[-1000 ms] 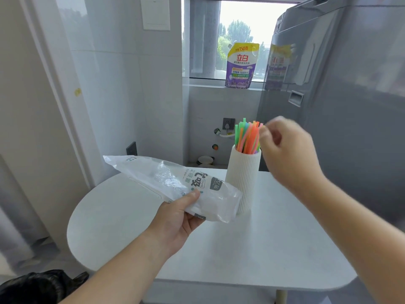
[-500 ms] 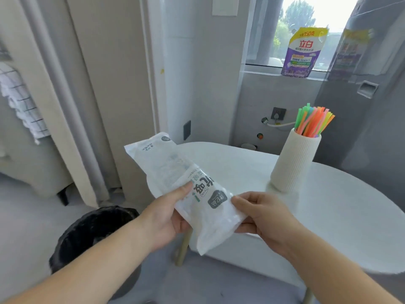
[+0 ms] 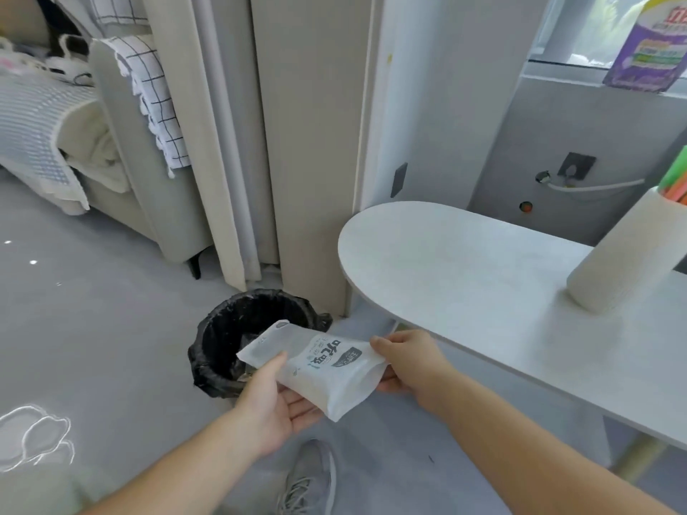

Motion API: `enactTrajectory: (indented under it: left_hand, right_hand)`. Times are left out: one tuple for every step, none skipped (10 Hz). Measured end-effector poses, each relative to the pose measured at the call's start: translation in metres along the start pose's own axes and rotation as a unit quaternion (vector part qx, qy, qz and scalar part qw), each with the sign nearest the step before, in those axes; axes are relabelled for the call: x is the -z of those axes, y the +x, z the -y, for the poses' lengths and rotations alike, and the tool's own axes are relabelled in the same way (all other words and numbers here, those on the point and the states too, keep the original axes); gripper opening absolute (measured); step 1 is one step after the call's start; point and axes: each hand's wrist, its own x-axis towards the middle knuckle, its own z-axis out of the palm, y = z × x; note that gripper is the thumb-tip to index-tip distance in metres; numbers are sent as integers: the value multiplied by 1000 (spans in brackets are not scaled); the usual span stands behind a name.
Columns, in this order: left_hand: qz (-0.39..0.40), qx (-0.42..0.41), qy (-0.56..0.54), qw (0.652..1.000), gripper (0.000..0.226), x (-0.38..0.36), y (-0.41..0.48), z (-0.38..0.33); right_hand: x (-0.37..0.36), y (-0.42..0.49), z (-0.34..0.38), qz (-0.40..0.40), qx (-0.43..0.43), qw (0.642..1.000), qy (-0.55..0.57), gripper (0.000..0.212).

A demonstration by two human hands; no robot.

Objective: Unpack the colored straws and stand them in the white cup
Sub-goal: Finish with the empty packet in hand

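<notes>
Straws [image 3: 677,182] stand in the white cup [image 3: 628,254] on the counter [image 3: 464,269]; our left hand [image 3: 273,399] and right hand [image 3: 407,360] now both grip the flat wrapper [image 3: 319,364], carried from the counter to above the black bin [image 3: 241,340], so we judge only disposal remains

My two forearms are bare, no sleeves, watch or rings showing; a grey mesh lace-up sneaker [image 3: 310,481] covers my one visible foot.
</notes>
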Motion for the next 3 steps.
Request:
enactTrajectory:
  left_hand:
    - [-10, 17, 18, 1000, 48, 7, 6, -1]
    - [-4, 22, 31, 999, 50, 7, 11, -3]
    - [12, 45, 54, 997, 59, 0, 9, 2]
  right_hand:
    - [-23, 21, 0, -6, -14, 1000, -24, 28]
    - [-38, 35, 2, -7, -7, 1000, -28, 32]
    - [-45, 41, -1, -18, -20, 999, -43, 37]
